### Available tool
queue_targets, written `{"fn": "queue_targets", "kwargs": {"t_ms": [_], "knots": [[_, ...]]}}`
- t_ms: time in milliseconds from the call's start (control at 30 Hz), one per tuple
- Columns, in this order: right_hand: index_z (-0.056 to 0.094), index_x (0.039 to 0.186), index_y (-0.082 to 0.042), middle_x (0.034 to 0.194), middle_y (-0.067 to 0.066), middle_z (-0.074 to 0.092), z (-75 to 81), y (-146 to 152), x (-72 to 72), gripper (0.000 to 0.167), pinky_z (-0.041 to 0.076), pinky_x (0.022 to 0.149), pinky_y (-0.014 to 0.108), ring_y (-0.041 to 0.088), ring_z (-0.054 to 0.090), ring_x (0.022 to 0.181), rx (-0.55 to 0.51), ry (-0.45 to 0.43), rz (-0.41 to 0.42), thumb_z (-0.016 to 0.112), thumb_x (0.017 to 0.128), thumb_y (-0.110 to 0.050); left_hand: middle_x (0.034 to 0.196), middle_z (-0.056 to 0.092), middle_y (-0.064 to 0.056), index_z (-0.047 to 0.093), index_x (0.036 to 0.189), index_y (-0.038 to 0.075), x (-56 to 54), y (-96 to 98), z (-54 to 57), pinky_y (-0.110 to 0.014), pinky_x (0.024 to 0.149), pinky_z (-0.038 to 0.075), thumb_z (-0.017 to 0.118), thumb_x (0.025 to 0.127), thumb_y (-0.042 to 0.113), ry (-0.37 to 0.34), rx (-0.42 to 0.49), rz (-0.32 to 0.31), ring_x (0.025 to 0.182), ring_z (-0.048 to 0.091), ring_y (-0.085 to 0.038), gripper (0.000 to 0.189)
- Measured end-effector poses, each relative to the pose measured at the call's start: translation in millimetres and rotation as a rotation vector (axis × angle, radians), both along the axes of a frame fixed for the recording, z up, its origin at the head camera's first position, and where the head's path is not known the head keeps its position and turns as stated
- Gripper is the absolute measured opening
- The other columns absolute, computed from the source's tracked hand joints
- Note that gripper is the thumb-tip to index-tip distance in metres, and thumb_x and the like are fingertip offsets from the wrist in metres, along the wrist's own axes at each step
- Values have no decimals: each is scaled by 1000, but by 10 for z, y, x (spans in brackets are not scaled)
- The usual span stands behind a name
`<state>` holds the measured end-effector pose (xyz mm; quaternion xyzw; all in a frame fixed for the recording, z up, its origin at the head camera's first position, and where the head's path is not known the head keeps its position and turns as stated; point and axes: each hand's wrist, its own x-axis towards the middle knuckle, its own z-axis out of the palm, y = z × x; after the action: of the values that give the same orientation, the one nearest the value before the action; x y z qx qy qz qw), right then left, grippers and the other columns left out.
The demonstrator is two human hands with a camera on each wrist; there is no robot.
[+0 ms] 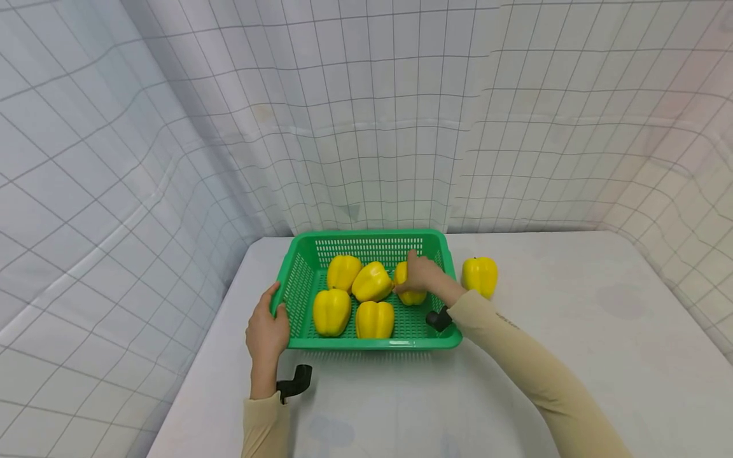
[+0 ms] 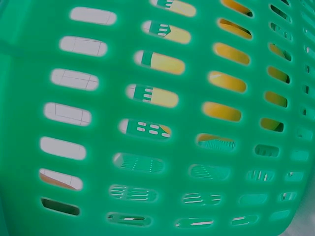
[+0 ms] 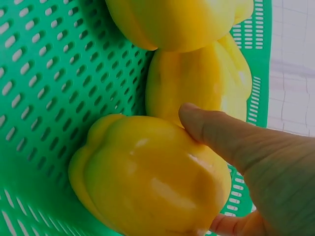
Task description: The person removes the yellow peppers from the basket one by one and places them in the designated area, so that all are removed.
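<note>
A green plastic basket (image 1: 375,344) with slotted walls stands on the table, several yellow bell peppers inside it. My left hand (image 1: 268,327) grips the basket's left rim; the left wrist view shows only the slotted wall (image 2: 98,132) from close by. Inside the basket at the right, my right hand (image 1: 426,275) holds a yellow bell pepper (image 1: 412,297) between thumb and fingers. Close up, that pepper (image 3: 152,172) lies on its side by the basket floor, with the thumb on its upper side. Another pepper (image 3: 192,83) sits right beside it.
One more yellow bell pepper (image 1: 481,275) stands on the white table (image 1: 572,331), just right of the basket. White curtains with a grid pattern (image 1: 366,127) hang behind the table and along both sides.
</note>
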<state>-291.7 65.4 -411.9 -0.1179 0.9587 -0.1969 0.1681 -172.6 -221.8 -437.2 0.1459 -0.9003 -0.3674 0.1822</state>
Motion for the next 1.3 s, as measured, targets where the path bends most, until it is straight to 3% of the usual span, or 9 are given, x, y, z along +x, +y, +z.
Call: {"fn": "queue_targets", "kwargs": {"t_ms": [100, 333, 567, 767, 967, 1300], "knots": [[13, 145, 11, 120, 28, 53, -12, -3, 3, 103, 46, 86, 43, 33, 55, 101, -4, 5, -7, 76, 80, -37, 128, 54, -25, 47, 140, 11, -3, -6, -4, -39, 50, 40, 48, 97, 12, 1, -2, 1, 79, 59, -38, 43], [32, 135, 2, 104, 20, 56, -24, 1, 3, 81, 49, 73, 38, 27, 56, 85, -19, 37, 13, 77, 79, -37, 127, 54, -25, 48, 140, 10, -14, -10, -16, -38, 50, 40, 48, 97, 11, 10, -5, -1, 78, 59, -39, 43], [41, 132, -2, 116, 26, 49, -31, -1, 19, 74, 49, 73, 40, 30, 55, 86, -13, 83, 42, 77, 79, -39, 126, 55, -25, 48, 139, 11, 2, 12, -7, -44, 50, 41, 49, 95, 9, 24, 3, 11, 75, 58, -39, 44], [44, 130, -4, 110, 22, 52, -23, 8, 29, 71, 48, 72, 41, 29, 55, 86, -11, 100, 54, 77, 78, -40, 127, 54, -26, 47, 140, 11, -2, -10, -10, -37, 49, 39, 48, 97, 10, 0, -6, 1, 77, 59, -39, 43], [47, 128, -6, 108, 17, 57, -18, 20, 32, 69, 47, 74, 42, 29, 55, 90, -16, 106, 62, 77, 78, -42, 127, 55, -24, 47, 140, 12, 6, -5, 2, -38, 49, 39, 48, 97, 12, -2, -6, 3, 77, 59, -38, 43], [44, 129, 4, 106, 18, 58, -25, 24, 65, 77, 48, 76, 42, 31, 57, 92, -25, 141, 59, 75, 78, -45, 128, 54, -24, 47, 140, 11, 9, -5, 3, -37, 48, 38, 48, 97, 12, 2, -11, 2, 75, 59, -37, 43]]}}
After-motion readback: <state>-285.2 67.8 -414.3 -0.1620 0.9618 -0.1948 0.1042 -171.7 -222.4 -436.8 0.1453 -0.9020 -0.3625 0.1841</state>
